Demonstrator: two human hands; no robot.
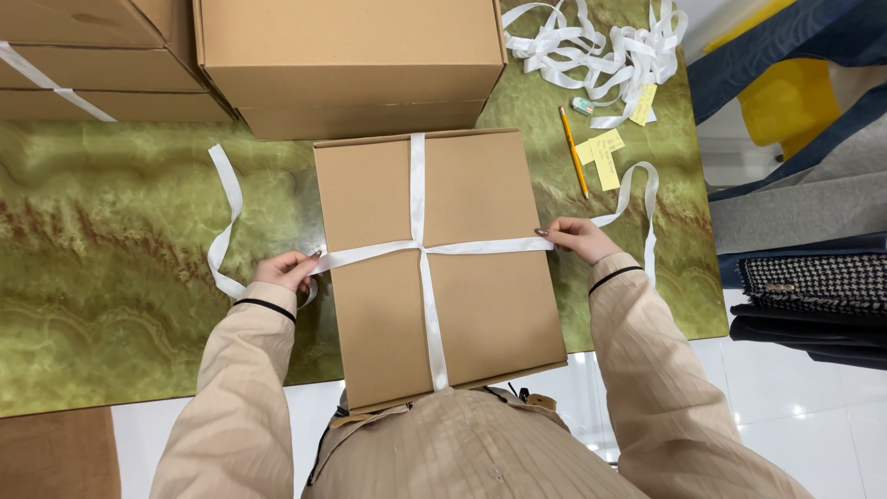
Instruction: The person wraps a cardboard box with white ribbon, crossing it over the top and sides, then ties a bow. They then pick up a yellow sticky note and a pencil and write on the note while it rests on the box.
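Note:
A flat brown cardboard box [480,296] lies on the green marbled table [120,277], its near edge against my body. A white ribbon [418,199] crosses on its lid, one band running lengthwise, the other sideways. My left hand [286,271] pinches the ribbon at the box's left edge, with a loose tail curling away to the left. At the right edge my right hand [577,238] grips the other ribbon end, whose tail loops out over the table.
Larger cardboard boxes [351,55] stand behind, another stack [92,65] at far left. A pile of white ribbon [601,46], a pencil [574,152], yellow sticky notes [602,155] and a small eraser lie at back right. Folded fabrics [813,286] sit right of the table.

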